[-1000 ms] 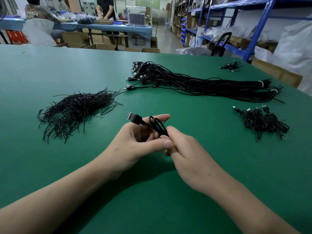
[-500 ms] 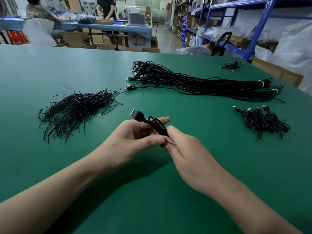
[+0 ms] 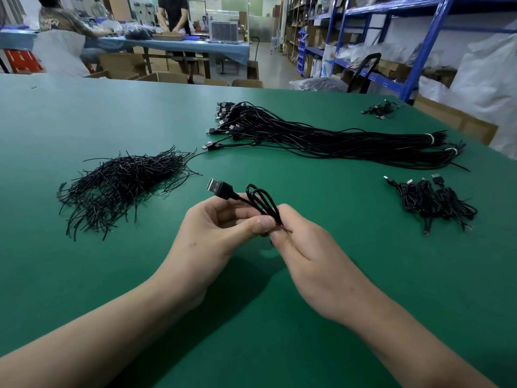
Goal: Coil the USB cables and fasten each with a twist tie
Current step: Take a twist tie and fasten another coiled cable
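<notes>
A black coiled USB cable (image 3: 263, 200) is held above the green table (image 3: 84, 121), its plug (image 3: 219, 188) sticking up to the left. My left hand (image 3: 221, 233) pinches the coil between thumb and fingers. My right hand (image 3: 305, 247) grips the coil's lower end, where a thin twist-tie end (image 3: 285, 228) pokes out. A heap of loose black twist ties (image 3: 117, 186) lies to the left. A long bundle of uncoiled cables (image 3: 321, 138) stretches across the back. A pile of coiled, tied cables (image 3: 432, 200) sits on the right.
A small cluster of cables (image 3: 379, 109) lies at the far right corner. Blue shelving (image 3: 419, 51) and cardboard boxes (image 3: 458, 121) stand beyond the table's right edge. Two people work at a blue table (image 3: 179, 44) in the background.
The plug has tilted slightly further up and left. Both hands have shifted a little around the coil, and the twist-tie end now pokes out by my left thumb.
</notes>
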A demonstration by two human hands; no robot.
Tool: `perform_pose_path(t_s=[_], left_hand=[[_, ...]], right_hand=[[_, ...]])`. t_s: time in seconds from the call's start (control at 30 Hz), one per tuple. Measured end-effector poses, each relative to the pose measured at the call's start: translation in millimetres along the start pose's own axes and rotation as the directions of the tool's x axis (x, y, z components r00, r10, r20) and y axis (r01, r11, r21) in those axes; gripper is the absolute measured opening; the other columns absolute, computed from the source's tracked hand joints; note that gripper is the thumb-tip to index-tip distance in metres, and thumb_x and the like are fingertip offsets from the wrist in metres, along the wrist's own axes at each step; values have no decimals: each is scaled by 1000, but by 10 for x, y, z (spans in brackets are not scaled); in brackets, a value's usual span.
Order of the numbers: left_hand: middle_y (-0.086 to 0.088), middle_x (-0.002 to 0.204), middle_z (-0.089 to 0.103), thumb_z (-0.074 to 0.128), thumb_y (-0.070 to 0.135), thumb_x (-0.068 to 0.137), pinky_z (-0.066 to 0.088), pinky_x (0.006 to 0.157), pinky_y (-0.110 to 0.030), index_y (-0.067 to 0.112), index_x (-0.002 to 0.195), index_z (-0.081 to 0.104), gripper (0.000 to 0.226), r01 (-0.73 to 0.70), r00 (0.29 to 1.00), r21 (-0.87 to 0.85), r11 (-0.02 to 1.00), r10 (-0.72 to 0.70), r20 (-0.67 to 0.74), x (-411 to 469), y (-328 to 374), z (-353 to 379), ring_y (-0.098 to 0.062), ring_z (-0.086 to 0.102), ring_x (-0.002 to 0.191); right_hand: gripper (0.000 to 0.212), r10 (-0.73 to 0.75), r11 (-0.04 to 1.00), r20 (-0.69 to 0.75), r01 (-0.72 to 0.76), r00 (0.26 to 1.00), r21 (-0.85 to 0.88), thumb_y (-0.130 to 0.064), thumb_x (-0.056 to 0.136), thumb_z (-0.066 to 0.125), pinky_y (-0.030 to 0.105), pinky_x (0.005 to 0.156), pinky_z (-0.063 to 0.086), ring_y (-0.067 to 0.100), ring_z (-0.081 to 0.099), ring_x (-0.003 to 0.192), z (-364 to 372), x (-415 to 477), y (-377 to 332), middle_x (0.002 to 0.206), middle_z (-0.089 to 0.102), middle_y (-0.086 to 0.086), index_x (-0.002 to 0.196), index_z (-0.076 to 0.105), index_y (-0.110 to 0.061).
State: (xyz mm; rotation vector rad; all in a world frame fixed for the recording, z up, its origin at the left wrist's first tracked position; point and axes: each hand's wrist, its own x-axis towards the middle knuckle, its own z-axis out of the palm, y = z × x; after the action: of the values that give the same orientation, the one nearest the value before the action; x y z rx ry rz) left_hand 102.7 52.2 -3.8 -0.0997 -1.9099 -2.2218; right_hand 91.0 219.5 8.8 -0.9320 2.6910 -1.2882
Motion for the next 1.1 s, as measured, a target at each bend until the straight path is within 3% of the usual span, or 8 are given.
perform_pose_path(t_s=[0.2,0.33,0.47,0.6,0.77,0.9,1.03,1.1], left_hand=[[-7,79,77,85,37,55,52,66,-13,2,88,72,51,1,995,50,999,4,-104,-28,-14,29,-8,71,68],[-6,80,78,84,37,59,51,66,-13,10,79,78,34,9,996,39,999,-5,-88,-45,-25,45,-6,69,69],[-6,96,79,81,30,68,53,78,-15,12,94,81,31,-7,1000,-38,999,6,-29,-65,-41,82,-12,74,90],[-6,105,78,77,29,74,52,84,-15,16,102,81,31,-7,1000,-88,996,8,20,-64,-53,93,-12,72,100],[-3,110,77,74,30,78,49,86,-14,19,107,80,31,-10,998,-82,997,15,66,-56,-50,109,-7,70,102],[-1,106,78,72,28,82,49,80,-11,20,107,80,27,-43,996,-32,999,46,75,-82,-41,129,-1,69,93],[-1,107,77,74,23,88,53,83,-24,21,104,79,17,-99,992,51,994,95,86,-83,-17,136,-9,70,94],[0,108,76,70,24,88,53,89,-41,23,102,78,16,-131,989,117,985,121,89,-74,-11,124,-14,69,97]], right_hand=[[20,13,998,3,-13,1000,56,-25,107,38,58,71,44,29,50,74,8,4,-20,83,57,11,94,48,-14],[23,-3,999,-45,5,999,45,-27,107,38,47,63,42,13,43,62,37,4,20,72,50,-5,87,47,-32],[19,4,996,-67,2,998,90,-31,101,35,50,62,45,13,45,62,73,28,45,70,49,-9,96,52,-24],[21,9,978,-48,1,999,208,-26,105,37,35,48,36,11,42,50,83,36,41,64,45,-8,106,57,-32],[23,18,965,-20,-12,1000,263,-22,108,39,19,50,34,3,43,50,59,45,50,61,49,-16,112,58,-35],[21,22,980,9,-24,1000,200,-30,105,37,43,64,45,11,46,65,44,35,42,71,52,-12,96,56,-31],[37,5,949,73,-28,997,314,-37,98,35,16,56,37,-2,41,56,22,38,-10,61,50,-26,76,55,-58],[38,-23,916,103,-20,994,400,-34,99,36,9,54,37,-5,43,55,4,45,-19,60,50,-27,82,62,-56]])
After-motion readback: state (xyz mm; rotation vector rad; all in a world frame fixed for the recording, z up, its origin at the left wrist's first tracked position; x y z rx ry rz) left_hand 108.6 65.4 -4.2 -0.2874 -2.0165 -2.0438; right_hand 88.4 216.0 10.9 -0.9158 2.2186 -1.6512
